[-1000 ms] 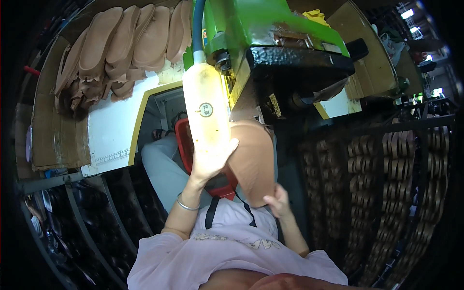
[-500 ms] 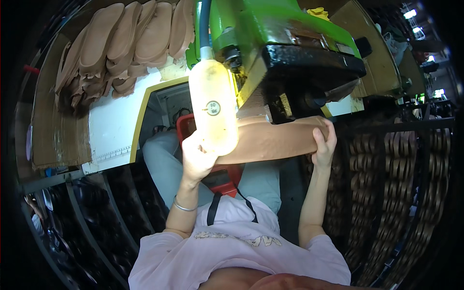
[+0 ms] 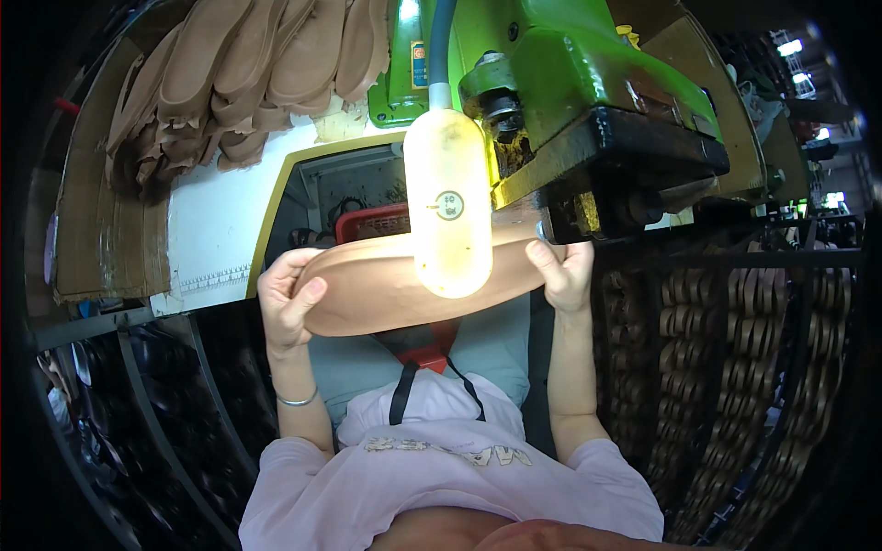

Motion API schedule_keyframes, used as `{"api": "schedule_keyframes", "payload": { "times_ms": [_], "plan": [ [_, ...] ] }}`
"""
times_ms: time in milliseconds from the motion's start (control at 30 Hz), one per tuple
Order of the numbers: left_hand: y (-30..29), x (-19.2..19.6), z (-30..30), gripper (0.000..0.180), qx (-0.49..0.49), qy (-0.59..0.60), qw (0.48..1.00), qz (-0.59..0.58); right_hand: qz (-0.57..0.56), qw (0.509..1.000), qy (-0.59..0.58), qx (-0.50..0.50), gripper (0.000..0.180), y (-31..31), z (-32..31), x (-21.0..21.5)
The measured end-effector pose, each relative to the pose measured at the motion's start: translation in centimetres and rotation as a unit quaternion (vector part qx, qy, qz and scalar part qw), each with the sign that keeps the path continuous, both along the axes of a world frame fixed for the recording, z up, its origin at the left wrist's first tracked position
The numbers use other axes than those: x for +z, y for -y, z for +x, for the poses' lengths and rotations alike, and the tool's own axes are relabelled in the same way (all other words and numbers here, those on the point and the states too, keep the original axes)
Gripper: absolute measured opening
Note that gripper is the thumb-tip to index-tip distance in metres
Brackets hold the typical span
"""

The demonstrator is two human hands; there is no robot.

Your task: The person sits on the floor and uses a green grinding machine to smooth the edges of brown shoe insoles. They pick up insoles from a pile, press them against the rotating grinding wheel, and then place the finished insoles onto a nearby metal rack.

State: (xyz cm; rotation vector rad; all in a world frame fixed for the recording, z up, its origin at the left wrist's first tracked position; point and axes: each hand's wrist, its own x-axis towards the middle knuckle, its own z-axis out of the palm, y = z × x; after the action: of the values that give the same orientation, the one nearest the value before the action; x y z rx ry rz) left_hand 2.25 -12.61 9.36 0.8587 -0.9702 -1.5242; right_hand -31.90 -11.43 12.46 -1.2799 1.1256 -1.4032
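1. A tan shoe sole [image 3: 386, 289] lies crosswise at the middle of the view, its long axis running from 9 o'clock to 3 o'clock, held up in the air between both hands.
2. The left hand [image 3: 287, 308] is closed on the rounded end of the sole at its 9 o'clock side; the thumb lies over the near face and the fingers curl around the edge behind it.
3. The right hand [image 3: 562, 274] grips the opposite end at the sole's 3 o'clock side, fingers wrapped over the upper edge.
4. That right end sits just under the black head of a green machine [image 3: 588, 83], which fills the view from 12 to 2 o'clock.
5. A lit, pale yellow lamp [image 3: 447, 216] hangs on a grey hose in front of the sole and hides its middle part.
6. A red basket [image 3: 377, 220] shows just beyond the sole at its 12 o'clock side.
7. A pile of tan soles [image 3: 248, 73] lies on the white surface [image 3: 207, 220] at 10 to 11 o'clock.
8. A thin metal bangle [image 3: 299, 400] circles the left wrist.
9. Racks of stacked soles [image 3: 735, 349] stand at 3 to 4 o'clock.
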Motion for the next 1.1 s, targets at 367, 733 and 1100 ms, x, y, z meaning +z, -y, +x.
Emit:
{"api": "schedule_keyframes", "payload": {
  "times_ms": [367, 733, 1100],
  "plan": [
    [-6.3, -4.1, 3.7, 0.03, -0.073, 0.09, 0.986, 0.116, 0.023, 1.0, 0.004, 0.006, 0.037, 0.9, 5.4, -0.2],
    [-8.8, -5.5, -12.3, 0.031, -0.178, 0.186, 0.96, 0.114, -0.089, 0.96, -0.259, -0.055, 0.042, -0.8, 3.7, 0.9],
    [7.2, -3.9, -4.3, 0.039, 0.165, 0.69, 0.679, -0.188, -0.125, 0.852, 0.139, -0.489, 0.029, -9.3, -20.6, 4.3]
  ]
}}
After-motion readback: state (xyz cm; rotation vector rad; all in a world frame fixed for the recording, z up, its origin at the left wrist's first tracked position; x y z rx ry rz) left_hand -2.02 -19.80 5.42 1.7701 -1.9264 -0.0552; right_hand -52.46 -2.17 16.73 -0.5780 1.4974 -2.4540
